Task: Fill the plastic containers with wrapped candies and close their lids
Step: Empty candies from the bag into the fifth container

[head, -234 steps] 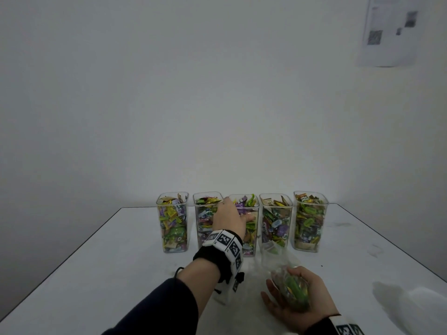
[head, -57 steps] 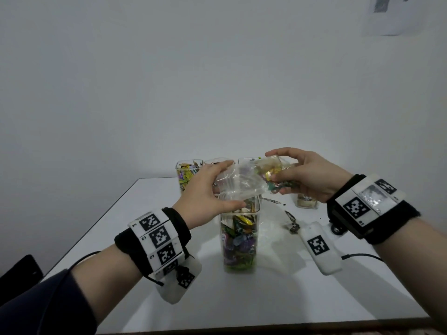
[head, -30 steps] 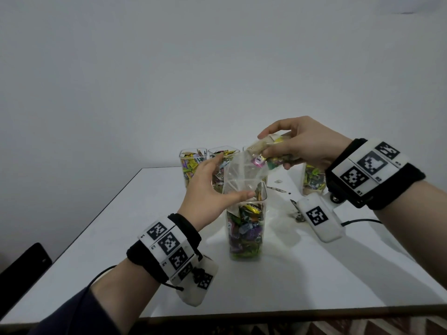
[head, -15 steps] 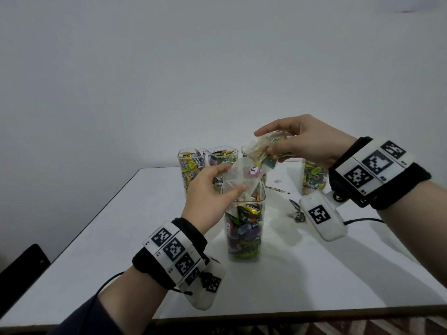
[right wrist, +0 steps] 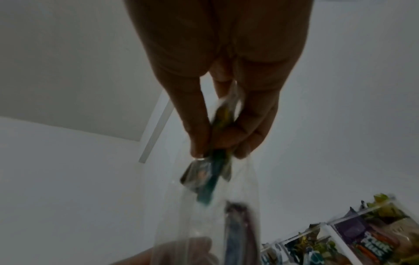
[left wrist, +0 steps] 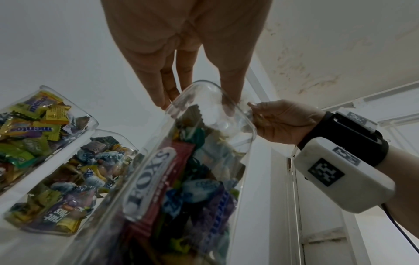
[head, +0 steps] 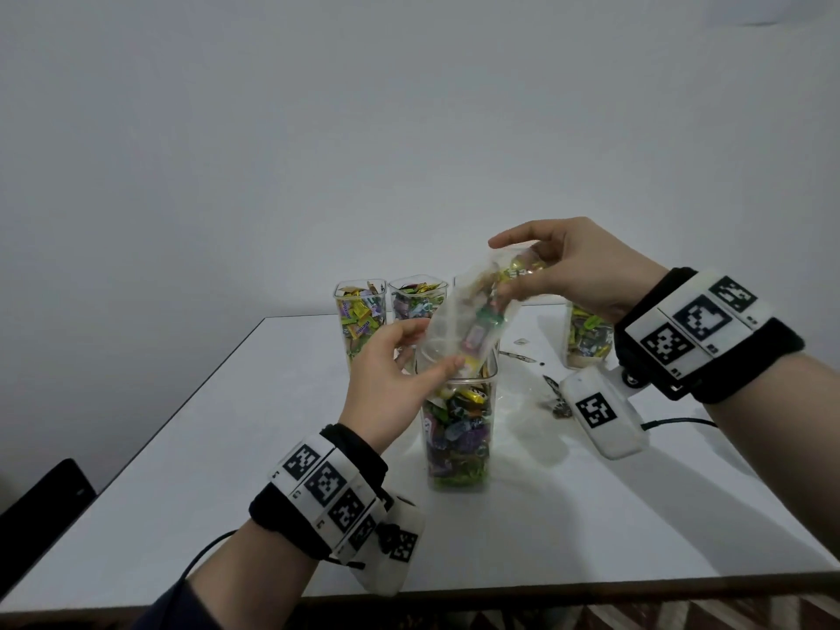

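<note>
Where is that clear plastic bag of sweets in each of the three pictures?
Head: the clear bag sits at centre, slanting down from the right hand into the near container.
Left wrist: only a crumpled bit shows, inside the container's mouth.
Right wrist: centre, hanging from the fingers.
Shared landmark: the near container, filled with candies.

a white table [head: 218, 456] with a dark edge stands against a pale wall. near the middle of it stands a clear plastic container [head: 458, 429], upright and open at the top, most of the way full of wrapped candies. at the far edge stand more such containers: two side by side on the left [head: 360, 316] [head: 416, 300], and one on the right [head: 587, 336], all holding candies. between the middle one and the right one lie a few small scraps [head: 518, 354] and a dark crumpled wrapper [head: 557, 404].
</note>
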Tool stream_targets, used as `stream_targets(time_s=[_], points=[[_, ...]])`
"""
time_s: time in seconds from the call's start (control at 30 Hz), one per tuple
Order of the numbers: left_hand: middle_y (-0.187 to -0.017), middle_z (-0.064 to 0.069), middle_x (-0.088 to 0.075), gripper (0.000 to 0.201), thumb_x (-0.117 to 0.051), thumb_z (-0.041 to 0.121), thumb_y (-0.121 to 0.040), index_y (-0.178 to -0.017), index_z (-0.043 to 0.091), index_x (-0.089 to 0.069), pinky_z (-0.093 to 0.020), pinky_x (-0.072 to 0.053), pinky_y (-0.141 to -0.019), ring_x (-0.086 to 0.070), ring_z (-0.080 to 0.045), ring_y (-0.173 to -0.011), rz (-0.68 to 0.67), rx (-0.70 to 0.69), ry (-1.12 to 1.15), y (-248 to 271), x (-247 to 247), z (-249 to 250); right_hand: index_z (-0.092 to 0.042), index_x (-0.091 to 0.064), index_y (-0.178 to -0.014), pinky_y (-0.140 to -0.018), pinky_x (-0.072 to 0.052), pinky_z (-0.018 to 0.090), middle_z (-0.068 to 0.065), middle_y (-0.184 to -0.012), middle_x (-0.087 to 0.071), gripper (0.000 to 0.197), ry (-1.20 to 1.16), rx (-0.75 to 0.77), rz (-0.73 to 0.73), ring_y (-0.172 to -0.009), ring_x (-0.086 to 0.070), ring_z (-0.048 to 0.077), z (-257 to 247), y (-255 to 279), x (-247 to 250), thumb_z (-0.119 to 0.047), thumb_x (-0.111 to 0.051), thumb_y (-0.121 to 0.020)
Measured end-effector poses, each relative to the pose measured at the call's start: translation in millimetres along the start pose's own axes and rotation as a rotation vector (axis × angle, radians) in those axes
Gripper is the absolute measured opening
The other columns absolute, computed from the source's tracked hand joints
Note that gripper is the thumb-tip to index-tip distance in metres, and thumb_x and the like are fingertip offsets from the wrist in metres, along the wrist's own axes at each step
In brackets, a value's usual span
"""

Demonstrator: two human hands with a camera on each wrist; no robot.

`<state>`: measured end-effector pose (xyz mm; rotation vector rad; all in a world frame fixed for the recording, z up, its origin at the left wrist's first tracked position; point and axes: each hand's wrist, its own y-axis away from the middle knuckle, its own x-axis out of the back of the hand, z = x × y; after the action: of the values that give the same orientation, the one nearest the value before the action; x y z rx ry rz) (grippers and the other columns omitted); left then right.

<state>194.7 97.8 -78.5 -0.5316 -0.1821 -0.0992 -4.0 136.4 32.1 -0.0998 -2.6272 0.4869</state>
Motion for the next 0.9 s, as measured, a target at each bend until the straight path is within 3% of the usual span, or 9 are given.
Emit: stream_targets(time_s=[0.1,0.23,0.3,0.4,0.53,0.6,0.7,0.8,0.9], points=[[-0.103,0.013,-0.067,0.045,-0.084,0.027,-0.068,-0.108,0.026,-0.064,-0.024,-0.048,-0.099,-0.06,0.008,-0.099,0.004,-0.013,0.036,2,-1,2,-0.002,-0.068,-0.097,-0.051,-0.05,0.02,0.005,-0.066,-0.063,0.024,0.015,-0.014,0.035,-0.053,-0.057,0.011,0,1,-4,-0.01,-0.076,-0.076],[-0.106,0.009,-0.066,0.051,-0.083,0.026,-0.069,-0.115,0.017,-0.064,-0.027,-0.049,-0.097,-0.059,0.006,-0.099,0.015,-0.035,0.022,2,0,1,-0.007,-0.067,-0.101,-0.068,-0.055,0.018,0.01,-0.084,-0.066,0.028,-0.002,0.022,-0.024,-0.068,-0.063,0.01,1,4,-6,0.01,-0.067,-0.078],[-0.105,0.006,-0.066,0.049,-0.083,0.023,-0.069,-0.114,0.016,-0.064,-0.023,-0.05,-0.095,-0.059,0.006,-0.097,0.026,-0.043,0.036,2,-1,1,-0.009,-0.066,-0.102,-0.065,-0.055,0.019,0.013,-0.084,-0.063,0.033,-0.027,0.023,-0.03,-0.065,-0.061,0.014,-1,6,-7,0.011,-0.068,-0.076],[-0.099,0.005,-0.062,0.044,-0.084,0.024,-0.068,-0.108,0.022,-0.065,-0.012,-0.048,-0.089,-0.057,0.009,-0.091,0.052,-0.056,0.023,2,0,-2,-0.005,-0.067,-0.099,-0.054,-0.053,0.019,0.017,-0.082,-0.061,0.025,-0.085,0.007,0.054,-0.055,-0.059,0.012,-3,7,-8,-0.001,-0.074,-0.075],[-0.108,0.008,-0.063,0.048,-0.084,0.032,-0.067,-0.111,0.027,-0.065,-0.008,-0.047,-0.082,-0.055,0.013,-0.096,0.061,-0.047,-0.016,1,3,-4,-0.006,-0.067,-0.103,-0.075,-0.058,0.026,0.021,-0.098,-0.062,0.025,-0.121,0.04,0.068,-0.074,-0.064,0.024,-3,7,-9,0.005,-0.067,-0.08],[-0.115,0.013,-0.062,0.059,-0.084,0.036,-0.065,-0.119,0.027,-0.063,-0.012,-0.047,-0.086,-0.054,0.014,-0.103,0.046,-0.029,0.0,0,4,-4,-0.01,-0.067,-0.104,-0.079,-0.058,0.031,0.02,-0.093,-0.06,0.032,-0.139,0.025,0.028,-0.076,-0.063,0.026,-2,8,-9,0.01,-0.065,-0.079],[-0.121,0.016,-0.062,0.07,-0.085,0.04,-0.063,-0.127,0.027,-0.059,-0.015,-0.045,-0.089,-0.053,0.007,-0.111,0.013,-0.019,-0.004,-2,2,-4,-0.004,-0.065,-0.101,-0.076,-0.058,0.033,0.017,-0.08,-0.06,0.026,-0.187,0.019,0.049,-0.064,-0.063,0.02,-2,7,-12,0.006,-0.069,-0.077],[-0.114,0.012,-0.067,0.063,-0.085,0.035,-0.065,-0.123,0.021,-0.063,-0.028,-0.05,-0.093,-0.059,-0.003,-0.109,0.011,-0.021,-0.012,-3,-1,-2,0.006,-0.067,-0.099,-0.078,-0.056,0.035,0.013,-0.079,-0.064,0.019,-0.137,0.057,0.117,-0.069,-0.062,0.021,-3,6,-16,-0.002,-0.068,-0.083],[-0.103,0.009,-0.072,0.051,-0.085,0.03,-0.067,-0.113,0.019,-0.068,-0.04,-0.053,-0.09,-0.065,-0.013,-0.099,0.013,-0.024,-0.008,-5,-1,1,-0.001,-0.068,-0.099,-0.082,-0.054,0.039,0.012,-0.086,-0.066,0.014,-0.081,0.084,0.09,-0.079,-0.059,0.026,-7,6,-17,-0.001,-0.064,-0.086]])
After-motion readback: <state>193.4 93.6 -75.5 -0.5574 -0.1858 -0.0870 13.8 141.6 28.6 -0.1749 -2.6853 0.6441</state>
